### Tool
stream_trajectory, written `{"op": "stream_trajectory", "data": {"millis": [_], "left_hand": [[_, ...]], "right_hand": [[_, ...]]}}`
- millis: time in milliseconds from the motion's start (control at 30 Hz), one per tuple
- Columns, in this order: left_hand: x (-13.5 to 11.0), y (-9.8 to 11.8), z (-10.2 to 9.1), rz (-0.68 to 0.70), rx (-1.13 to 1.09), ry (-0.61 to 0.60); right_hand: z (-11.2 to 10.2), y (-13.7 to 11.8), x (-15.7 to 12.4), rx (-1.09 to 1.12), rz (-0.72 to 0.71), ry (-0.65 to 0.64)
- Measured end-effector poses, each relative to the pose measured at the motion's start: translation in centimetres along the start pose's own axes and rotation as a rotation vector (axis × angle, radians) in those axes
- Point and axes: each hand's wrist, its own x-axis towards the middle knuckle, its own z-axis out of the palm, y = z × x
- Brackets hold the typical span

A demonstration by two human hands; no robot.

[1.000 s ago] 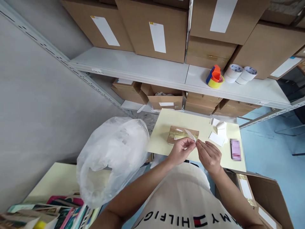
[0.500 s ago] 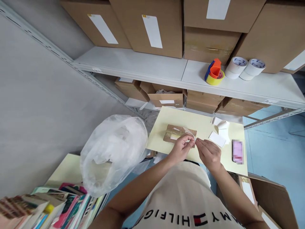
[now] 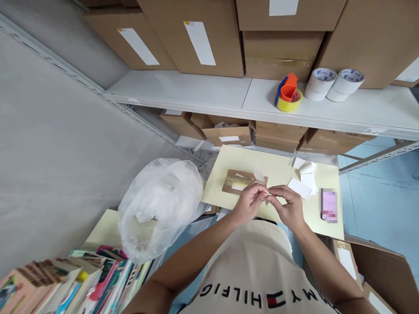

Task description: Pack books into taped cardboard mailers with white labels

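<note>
Both hands meet over the near edge of the pale yellow table (image 3: 214,183). My left hand (image 3: 250,200) is closed, its thumb and fingers pinching a thin whitish strip (image 3: 260,176) that sticks up past the knuckles. My right hand (image 3: 288,205) pinches at the same strip, fingertips almost touching the left ones; a small white bit shows between them. Whether the strip is paper or film I cannot tell. Just beyond my left hand lies a flat brown cardboard parcel (image 3: 229,181) with shiny tape and a white label, partly covered by the hand.
White paper labels (image 3: 299,188) and a pixelated pink phone-like object (image 3: 329,205) lie to the right. A big clear plastic bag (image 3: 163,187) bulges at left above books (image 3: 98,288). On the shelf (image 3: 196,89) stand a tape dispenser (image 3: 288,93), white tape rolls (image 3: 321,83) and cartons (image 3: 196,39).
My right hand has turned, its fingers now reaching more across toward the left hand. The strip stands more upright. The view has shifted slightly.
</note>
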Motion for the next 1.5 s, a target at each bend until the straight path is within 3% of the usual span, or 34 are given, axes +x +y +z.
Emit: {"op": "stream_trajectory", "data": {"millis": [200,333,400,500,633,800,1000,1100,1233,1367,1433,1500], "left_hand": [[0.7,-0.4,-0.8,0.102,0.057,-0.08],[1.4,-0.6,-1.9,0.134,0.1,-0.193],[1.6,-0.7,-2.7,0.082,0.093,-0.23],[1.9,-1.4,-4.5,-0.121,0.03,-0.226],[2.2,-3.6,-8.1,-0.439,-0.161,-0.172],[2.8,-7.0,-14.1,-0.73,-0.365,-0.147],[3.6,-10.7,-21.5,-0.806,-0.3,0.058],[4.7,-13.0,-24.7,-0.852,-0.199,0.116],[7.6,-16.1,-27.6,-0.834,0.025,0.087],[12.4,-18.5,-28.8,-0.662,0.244,-0.025],[15.1,-19.2,-28.9,-0.533,0.312,0.016],[17.1,-19.6,-28.8,-0.407,0.353,0.16]], "right_hand": [[0.0,0.3,0.1,0.321,0.253,-0.046],[0.8,0.6,0.4,0.416,0.362,-0.036],[1.5,0.8,0.6,0.413,0.42,-0.009],[2.7,1.1,1.3,0.406,0.516,0.071],[4.4,1.6,2.0,0.405,0.623,0.171],[6.4,3.2,2.1,0.345,0.72,0.245],[9.0,4.9,1.9,0.284,0.764,0.29],[9.9,5.0,1.8,0.217,0.748,0.396],[10.3,4.8,0.9,0.131,0.718,0.549],[10.6,4.4,-0.4,0.111,0.732,0.61],[10.9,4.2,-0.9,0.126,0.729,0.631],[11.3,4.0,-1.2,0.147,0.71,0.646]]}}
